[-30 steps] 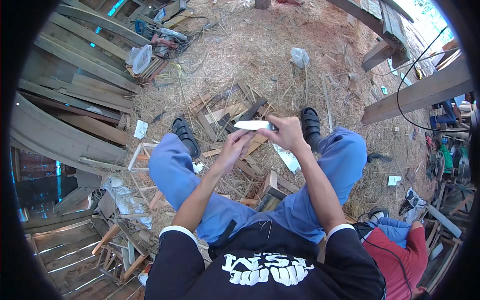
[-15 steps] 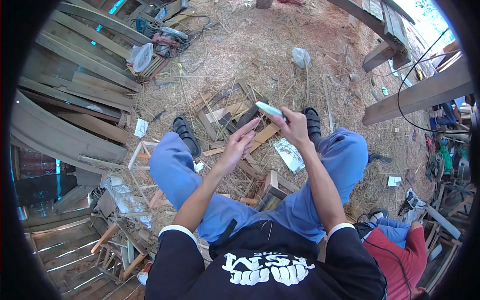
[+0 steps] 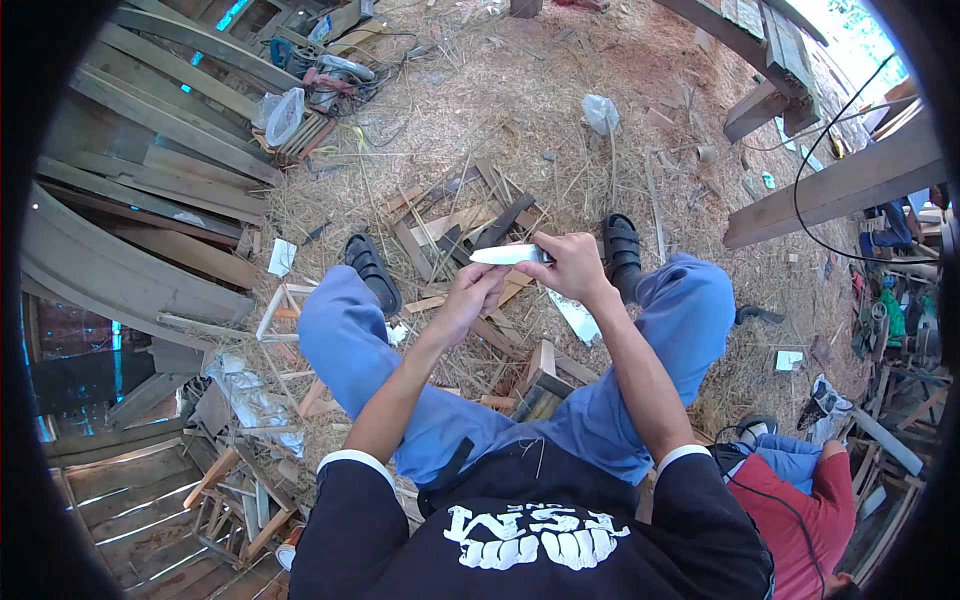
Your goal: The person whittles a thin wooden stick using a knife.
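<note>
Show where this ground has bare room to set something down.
The openest patch, strewn with shavings, lies between the lone plastic bag and the power tools. It is crowded between the sandals, below the knife, where wood scraps lie jumbled.

- Over at the ground's far left, you've got power tools (image 3: 335, 82), a white plastic bag (image 3: 285, 118) right beside them!
- Straight ahead, a crumpled clear bag (image 3: 600, 115) sits on the straw-strewn ground (image 3: 520, 110).
- Long planks (image 3: 175, 185) line your left side.
- To your right, a thick beam (image 3: 835, 190), a black cable (image 3: 797, 190) looping across it.
- Behind that, lower right: a person in red (image 3: 785, 510)!
</note>
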The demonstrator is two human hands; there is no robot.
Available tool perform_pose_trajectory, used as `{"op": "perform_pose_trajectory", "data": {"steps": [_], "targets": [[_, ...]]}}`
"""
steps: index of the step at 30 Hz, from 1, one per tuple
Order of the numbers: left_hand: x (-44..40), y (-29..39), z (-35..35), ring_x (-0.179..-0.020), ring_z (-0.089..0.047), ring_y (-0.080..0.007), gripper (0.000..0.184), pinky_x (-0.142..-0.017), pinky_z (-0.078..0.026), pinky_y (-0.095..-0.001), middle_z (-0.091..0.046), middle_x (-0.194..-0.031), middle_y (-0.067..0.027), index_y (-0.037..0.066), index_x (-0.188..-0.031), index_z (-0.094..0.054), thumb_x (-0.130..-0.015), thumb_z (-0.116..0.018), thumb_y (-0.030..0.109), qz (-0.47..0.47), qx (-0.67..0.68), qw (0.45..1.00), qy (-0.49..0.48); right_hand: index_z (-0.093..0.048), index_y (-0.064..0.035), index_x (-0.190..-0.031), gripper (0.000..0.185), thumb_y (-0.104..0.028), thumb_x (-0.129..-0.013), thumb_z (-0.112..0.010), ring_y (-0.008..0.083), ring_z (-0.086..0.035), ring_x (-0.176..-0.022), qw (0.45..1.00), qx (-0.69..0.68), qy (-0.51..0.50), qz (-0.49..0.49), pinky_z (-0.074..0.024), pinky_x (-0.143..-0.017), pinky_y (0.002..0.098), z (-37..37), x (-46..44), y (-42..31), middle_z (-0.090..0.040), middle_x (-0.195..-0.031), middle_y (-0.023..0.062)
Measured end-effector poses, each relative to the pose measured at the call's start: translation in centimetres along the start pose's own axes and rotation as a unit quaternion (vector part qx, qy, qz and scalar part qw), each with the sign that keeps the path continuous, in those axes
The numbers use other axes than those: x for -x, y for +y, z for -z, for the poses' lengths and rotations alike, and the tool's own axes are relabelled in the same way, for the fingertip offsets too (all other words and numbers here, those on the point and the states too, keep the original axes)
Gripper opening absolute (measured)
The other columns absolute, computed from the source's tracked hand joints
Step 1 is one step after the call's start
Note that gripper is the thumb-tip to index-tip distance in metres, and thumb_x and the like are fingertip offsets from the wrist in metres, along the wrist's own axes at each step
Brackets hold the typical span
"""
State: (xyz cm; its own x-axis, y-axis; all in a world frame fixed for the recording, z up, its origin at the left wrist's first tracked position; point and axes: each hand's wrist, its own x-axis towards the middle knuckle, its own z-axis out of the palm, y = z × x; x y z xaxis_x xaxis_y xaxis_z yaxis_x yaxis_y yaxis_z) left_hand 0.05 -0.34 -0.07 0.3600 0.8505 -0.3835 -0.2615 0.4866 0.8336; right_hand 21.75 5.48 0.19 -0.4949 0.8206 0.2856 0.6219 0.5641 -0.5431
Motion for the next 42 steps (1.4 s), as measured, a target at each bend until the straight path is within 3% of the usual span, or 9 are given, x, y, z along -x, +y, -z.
{"op": "perform_pose_trajectory", "data": {"steps": [6, 10, 13, 22, 23, 27, 30, 34, 42], "targets": [[0.6, 0.8, -0.9, -0.057, -0.027, -0.0026, 0.038, -0.050, -0.024, -0.0210, -0.031, -0.070, 0.0100, 0.009, -0.143, -0.054, -0.108, -0.049, 0.024, -0.011, -0.005, 1.000, 0.015, -0.068, -0.0054, -0.087, 0.046, -0.051, -0.086, -0.073, 0.0324, -0.062, -0.054, 0.996, -0.015, 0.082, -0.021, -0.0460, -0.053, 0.0413, 0.5, -0.2, 0.9, -0.058, -0.059, 0.0153], [1.4, 1.4, -1.1, -0.058, -0.028, -0.0028, 0.043, -0.051, -0.024, -0.0204, -0.031, -0.071, 0.0100, 0.011, -0.149, -0.049, -0.107, -0.050, 0.023, -0.016, -0.037, 0.998, -0.039, -0.068, -0.0057, -0.089, 0.044, -0.049, -0.093, -0.068, 0.0311, -0.063, -0.053, 0.970, -0.027, 0.140, -0.195, -0.0462, -0.052, 0.0406, 2.4, -0.8, 2.6, -0.059, -0.057, 0.0139], [1.2, 1.1, -1.4, -0.059, -0.029, -0.0027, 0.041, -0.051, -0.025, -0.0200, -0.033, -0.072, 0.0095, 0.015, -0.148, -0.049, -0.107, -0.049, 0.023, -0.021, -0.033, 0.999, -0.021, -0.067, -0.0047, -0.089, 0.045, -0.049, -0.093, -0.067, 0.0318, -0.064, -0.054, 0.963, -0.012, 0.186, -0.193, -0.0458, -0.053, 0.0406, 3.4, -0.7, 2.5, -0.058, -0.057, 0.0141], [0.5, 0.4, -1.6, -0.060, -0.033, -0.0021, 0.034, -0.051, -0.025, -0.0196, -0.045, -0.074, 0.0064, 0.016, -0.137, -0.050, -0.105, -0.052, 0.024, -0.014, -0.005, 0.999, 0.031, -0.065, -0.0070, -0.084, 0.045, -0.052, -0.088, -0.071, 0.0332, -0.063, -0.053, 0.992, -0.054, 0.072, -0.084, -0.0468, -0.051, 0.0418, 0.7, -0.1, -0.3, -0.059, -0.058, 0.0136], [0.4, 0.2, -1.4, -0.060, -0.033, -0.0020, 0.032, -0.051, -0.025, -0.0196, -0.046, -0.075, 0.0062, 0.015, -0.135, -0.051, -0.105, -0.052, 0.024, -0.016, -0.002, 0.999, 0.037, -0.069, -0.0055, -0.094, 0.039, -0.043, -0.088, -0.074, 0.0307, -0.064, -0.056, 0.997, -0.038, 0.030, -0.068, -0.0482, -0.054, 0.0392, 0.4, 0.0, -0.2, -0.060, -0.062, 0.0142], [-0.1, -0.4, -0.7, -0.061, -0.035, -0.0018, 0.023, -0.052, -0.026, -0.0198, -0.049, -0.076, 0.0052, 0.014, -0.127, -0.052, -0.105, -0.052, 0.021, -0.034, -0.013, 0.998, 0.053, -0.070, -0.0060, -0.098, 0.038, -0.042, -0.087, -0.075, 0.0292, -0.064, -0.055, 1.000, -0.002, -0.020, -0.017, -0.0479, -0.054, 0.0386, 0.5, -0.1, -0.6, -0.061, -0.062, 0.0142], [-0.3, -0.2, -0.8, -0.062, -0.034, -0.0020, 0.020, -0.053, -0.026, -0.0199, -0.045, -0.075, 0.0050, 0.012, -0.124, -0.053, -0.105, -0.051, 0.021, -0.087, -0.062, 0.992, 0.064, -0.071, -0.0085, -0.092, 0.048, -0.056, -0.084, -0.073, 0.0291, -0.063, -0.051, 0.989, -0.066, 0.096, -0.094, -0.0473, -0.052, 0.0394, 1.7, -0.8, -0.5, -0.059, -0.057, 0.0124], [-1.2, -1.5, -0.4, -0.064, -0.043, -0.0059, 0.017, -0.056, -0.037, -0.0247, -0.050, -0.075, 0.0047, 0.008, -0.121, -0.056, -0.105, -0.052, 0.015, -0.210, -0.174, 0.960, 0.068, -0.072, -0.0085, -0.103, 0.043, -0.048, -0.086, -0.076, 0.0219, -0.066, -0.058, 0.975, -0.115, 0.083, -0.168, -0.0478, -0.056, 0.0348, 4.9, -0.9, -0.7, -0.063, -0.065, 0.0132], [-0.5, -0.6, -1.6, -0.063, -0.053, -0.0143, 0.015, -0.059, -0.044, -0.0322, -0.057, -0.074, -0.0057, 0.006, -0.113, -0.061, -0.102, -0.057, 0.016, -0.184, -0.355, 0.912, 0.094, -0.072, -0.0040, -0.097, 0.037, -0.039, -0.089, -0.076, 0.0213, -0.053, -0.054, 0.967, -0.156, -0.016, -0.200, -0.0439, -0.057, 0.0387, 4.8, -0.3, -0.2, -0.058, -0.063, 0.0118]]}}
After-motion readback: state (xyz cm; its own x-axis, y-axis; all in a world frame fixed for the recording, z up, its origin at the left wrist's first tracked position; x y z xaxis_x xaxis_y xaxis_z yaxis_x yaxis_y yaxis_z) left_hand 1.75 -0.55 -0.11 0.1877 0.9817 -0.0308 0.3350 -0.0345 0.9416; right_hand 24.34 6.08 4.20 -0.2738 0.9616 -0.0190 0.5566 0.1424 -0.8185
